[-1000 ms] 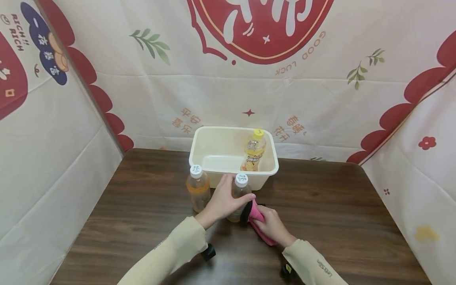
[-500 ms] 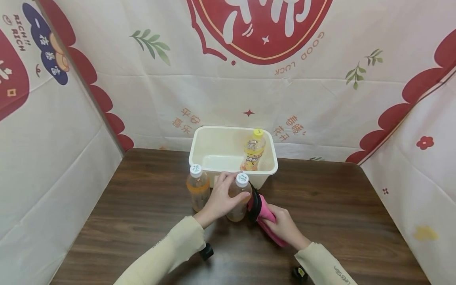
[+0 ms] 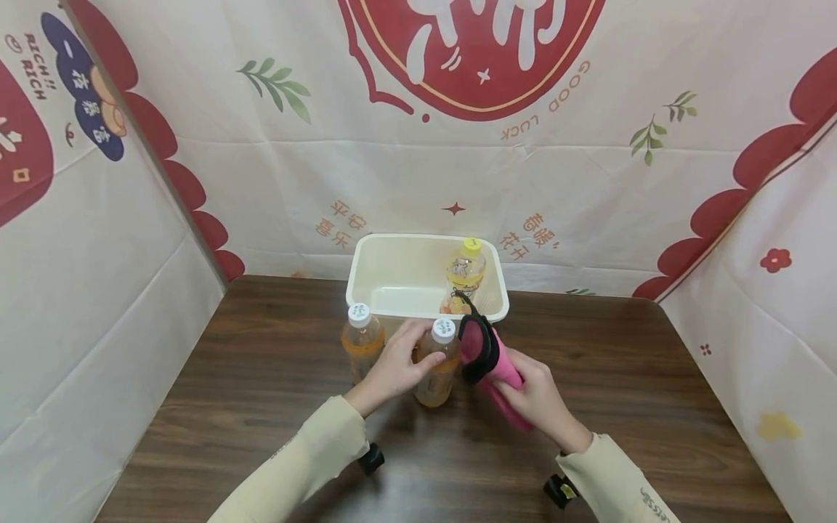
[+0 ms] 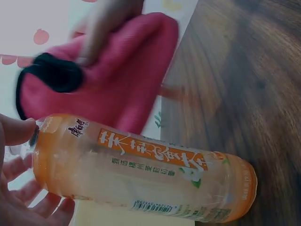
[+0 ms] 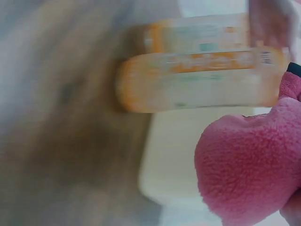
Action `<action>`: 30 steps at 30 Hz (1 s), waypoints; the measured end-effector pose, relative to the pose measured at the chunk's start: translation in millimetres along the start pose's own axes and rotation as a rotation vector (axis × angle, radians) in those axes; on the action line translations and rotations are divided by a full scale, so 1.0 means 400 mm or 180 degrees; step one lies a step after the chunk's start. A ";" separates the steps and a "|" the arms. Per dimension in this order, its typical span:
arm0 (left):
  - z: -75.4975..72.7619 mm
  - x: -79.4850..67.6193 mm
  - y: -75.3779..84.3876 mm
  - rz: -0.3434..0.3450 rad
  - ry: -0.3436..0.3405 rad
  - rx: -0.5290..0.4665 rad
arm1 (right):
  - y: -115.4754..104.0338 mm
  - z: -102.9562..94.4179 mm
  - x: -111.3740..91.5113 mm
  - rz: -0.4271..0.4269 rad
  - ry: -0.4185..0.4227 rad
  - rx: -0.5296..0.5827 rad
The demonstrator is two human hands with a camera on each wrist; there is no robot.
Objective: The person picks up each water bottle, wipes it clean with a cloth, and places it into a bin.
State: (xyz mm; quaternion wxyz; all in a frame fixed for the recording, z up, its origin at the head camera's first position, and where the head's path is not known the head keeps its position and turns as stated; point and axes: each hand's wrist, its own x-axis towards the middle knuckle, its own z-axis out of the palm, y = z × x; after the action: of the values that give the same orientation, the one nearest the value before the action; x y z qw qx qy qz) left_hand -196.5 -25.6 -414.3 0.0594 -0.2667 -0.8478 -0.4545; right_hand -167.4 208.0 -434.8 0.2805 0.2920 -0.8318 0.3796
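My left hand [image 3: 391,365] grips the upper part of a clear bottle [image 3: 434,380] with a white cap, which stands upright on the table. In the left wrist view, its thumb and fingers lie around the shoulder of this orange-labelled drink bottle [image 4: 155,174]. To its right, my right hand [image 3: 538,396] holds a pink fleece pouch [image 3: 505,362] with a black-edged opening. The pouch is apart from the table in the left wrist view, its opening close beside the bottle's top. A second, similar bottle [image 3: 363,343] stands just left of my left hand.
A cream plastic bin [image 3: 392,260] stands behind the bottles against the printed cloth backdrop [image 3: 327,174]. Inside its right end leans a bottle with a yellow cap [image 3: 466,270]. All this is on a dark wooden table [image 3: 615,378].
My right hand has drawn the pink pouch away from the gripped bottle, to the right and up, and its opening has turned into view. My left hand stays at the bottle's top.
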 end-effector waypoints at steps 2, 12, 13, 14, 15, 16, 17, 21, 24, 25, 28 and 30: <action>-0.001 0.002 -0.003 0.0019 -0.0027 -0.0005 | -0.009 -0.005 0.022 0.0013 0.0073 0.0014; 0.002 0.004 -0.009 0.0060 -0.0067 -0.0076 | -0.031 0.027 0.076 0.0039 -0.0060 0.0206; 0.003 0.004 -0.009 0.0082 -0.0043 -0.0072 | -0.032 0.032 0.077 0.0010 -0.0075 0.0207; 0.004 0.003 -0.010 0.0093 -0.0018 -0.0068 | -0.033 0.037 0.078 -0.0010 -0.0098 0.0198; 0.006 0.003 -0.011 0.0126 0.0003 -0.0057 | -0.032 0.042 0.077 -0.0035 -0.0112 0.0187; 0.008 0.002 -0.012 0.0156 0.0021 -0.0051 | -0.030 0.046 0.075 -0.0048 -0.0128 0.0176; 0.010 0.001 -0.014 0.0184 0.0047 -0.0043 | -0.029 0.050 0.073 -0.0053 -0.0138 0.0164; 0.014 -0.002 -0.015 0.0247 0.0131 -0.0015 | -0.017 0.068 0.057 -0.0022 -0.0210 0.0153; 0.012 -0.004 -0.015 0.0179 0.0117 -0.0033 | -0.008 0.079 0.041 0.0121 -0.0260 0.0193; 0.012 -0.004 -0.015 0.0138 0.0089 -0.0044 | -0.003 0.083 0.033 0.0169 -0.0261 0.0190; 0.011 -0.004 -0.015 0.0057 0.0000 -0.0044 | 0.009 0.098 0.006 0.0275 -0.0292 0.0192; 0.011 -0.005 -0.016 0.0068 -0.0032 -0.0021 | 0.022 0.111 -0.015 0.0305 -0.0345 0.0169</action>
State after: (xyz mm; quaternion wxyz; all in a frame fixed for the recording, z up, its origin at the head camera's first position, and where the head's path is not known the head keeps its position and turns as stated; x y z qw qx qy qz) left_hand -197.6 -25.7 -422.3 0.0590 -0.2782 -0.8438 -0.4552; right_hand -180.3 178.9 -467.6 0.2088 0.2793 -0.8485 0.3981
